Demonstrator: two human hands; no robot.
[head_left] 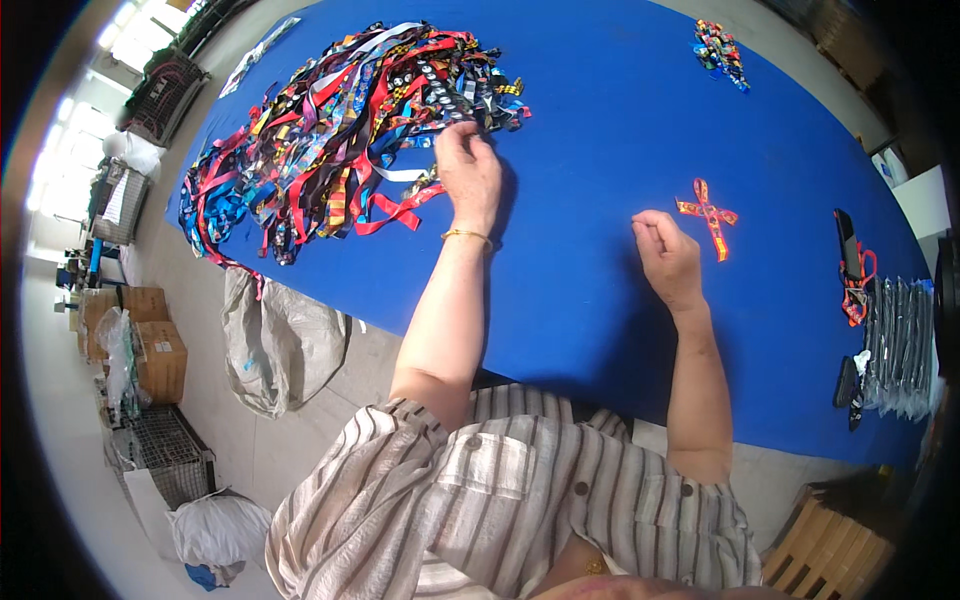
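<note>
A large tangled heap of multicoloured printed ribbon straps [330,130] covers the left part of a blue-covered table [580,120]. At the heap's right edge is my left hand [467,180], its fingers pinched at a dark patterned ribbon strap [445,100]. The fingertips partly hide the spot they grip. My right hand [667,258] hovers over the blue cover with fingers curled together; nothing shows in them. Just beyond it, to the right, lies an orange-red ribbon [708,212] looped into a cross-like shape.
A small bundle of colourful ribbons [720,55] lies at the far right. Near the right edge are red-handled scissors [858,285], a dark flat object [847,235] and a stack of clear plastic packets [898,345]. A pale sack [275,340] hangs below the table's left edge.
</note>
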